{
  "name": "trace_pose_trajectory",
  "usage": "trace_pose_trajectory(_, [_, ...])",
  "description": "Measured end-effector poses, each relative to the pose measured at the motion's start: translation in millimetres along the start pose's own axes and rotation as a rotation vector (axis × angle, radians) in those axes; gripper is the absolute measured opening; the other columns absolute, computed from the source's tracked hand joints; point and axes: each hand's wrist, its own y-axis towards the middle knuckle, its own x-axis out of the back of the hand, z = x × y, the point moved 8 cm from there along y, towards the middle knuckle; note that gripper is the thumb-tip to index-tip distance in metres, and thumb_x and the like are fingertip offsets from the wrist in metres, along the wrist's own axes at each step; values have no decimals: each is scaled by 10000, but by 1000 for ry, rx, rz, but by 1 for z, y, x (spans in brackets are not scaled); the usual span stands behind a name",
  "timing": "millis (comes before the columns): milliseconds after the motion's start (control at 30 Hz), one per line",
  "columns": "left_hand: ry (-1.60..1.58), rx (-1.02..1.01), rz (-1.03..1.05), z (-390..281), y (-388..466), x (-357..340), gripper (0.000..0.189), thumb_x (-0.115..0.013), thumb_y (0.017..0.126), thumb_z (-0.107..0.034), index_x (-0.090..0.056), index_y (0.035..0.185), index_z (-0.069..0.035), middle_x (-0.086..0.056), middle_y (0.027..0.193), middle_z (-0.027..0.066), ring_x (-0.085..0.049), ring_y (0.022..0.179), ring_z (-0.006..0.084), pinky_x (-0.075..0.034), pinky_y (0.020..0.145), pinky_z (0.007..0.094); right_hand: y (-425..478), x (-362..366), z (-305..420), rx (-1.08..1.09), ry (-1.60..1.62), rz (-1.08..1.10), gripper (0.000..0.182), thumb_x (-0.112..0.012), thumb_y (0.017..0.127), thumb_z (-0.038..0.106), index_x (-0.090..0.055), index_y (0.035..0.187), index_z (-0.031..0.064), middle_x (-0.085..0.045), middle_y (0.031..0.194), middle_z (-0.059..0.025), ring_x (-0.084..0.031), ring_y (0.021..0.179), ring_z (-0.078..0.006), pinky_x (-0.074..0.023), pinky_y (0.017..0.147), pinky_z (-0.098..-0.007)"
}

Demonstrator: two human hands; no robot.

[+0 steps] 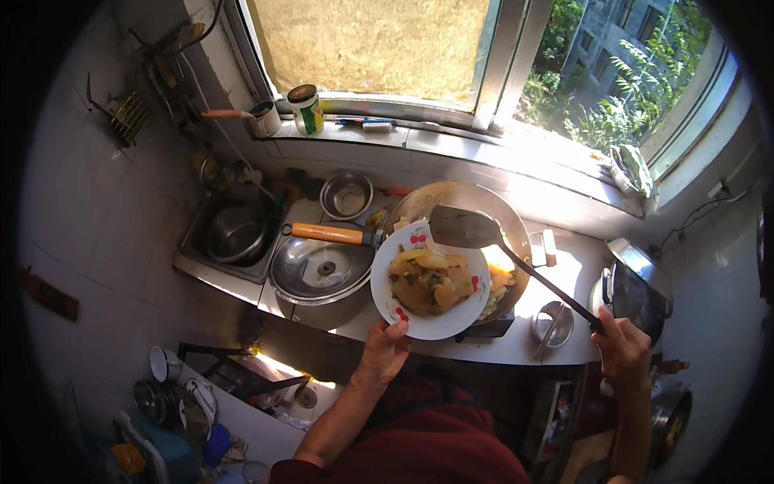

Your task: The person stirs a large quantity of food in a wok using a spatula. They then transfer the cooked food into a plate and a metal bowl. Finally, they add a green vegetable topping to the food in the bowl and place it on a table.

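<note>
My left hand (386, 354) grips the near rim of a white plate (441, 327) with red cherry prints. Cooked food in yellowish slices (432, 281) lies on it. In my right hand (623, 351) is the handle of a dark metal wok spatula (462, 227), whose blade hangs over the plate's far edge. Behind and partly under the plate stands a wok (447, 193) with an orange-sleeved handle (329, 233) pointing left. More food shows inside the wok, to the right of the plate; the plate hides much of the rest.
Left of the wok are a lidded metal pot (320, 272), a steel bowl (346, 195) and a sink (224, 242) with a basin. To the right, a small bowl (553, 327) holds utensils, near a dark pot (641, 296). A jar (307, 112) stands on the windowsill.
</note>
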Motion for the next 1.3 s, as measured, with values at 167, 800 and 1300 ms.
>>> trace_pose_trajectory(167, [-12, 24, -25, 3, 2, 9, 595, -707, 798, -174, -465, 1313, 0, -570, 1271, 85, -537, 1203, 218, -390, 1074, 370, 3, 8, -4, 10, -7, -27, 448, -704, 784, 42, -608, 1222, 50, -579, 729, -120, -574, 578, -294, -453, 516, -385])
trace_pose_trajectory(800, [69, -231, -282, -68, -54, 61, 707, -733, 729, -165, -424, 1335, 24, -546, 1271, 113, -539, 1185, 245, -425, 1055, 380, 0, -55, -43, -364, -242, 538, 348, -633, 878, 198, -620, 1194, 52, -616, 783, -159, -638, 676, -322, -510, 610, -404])
trace_pose_trajectory(1300, [-33, -282, -275, -68, -55, 73, 672, -718, 736, -108, -435, 1338, -14, -553, 1270, 85, -545, 1182, 241, -444, 1050, 399, 94, -97, -71, -311, -405, 738, 225, -537, 889, 105, -679, 1037, 13, -668, 756, -149, -689, 750, -287, -548, 685, -356])
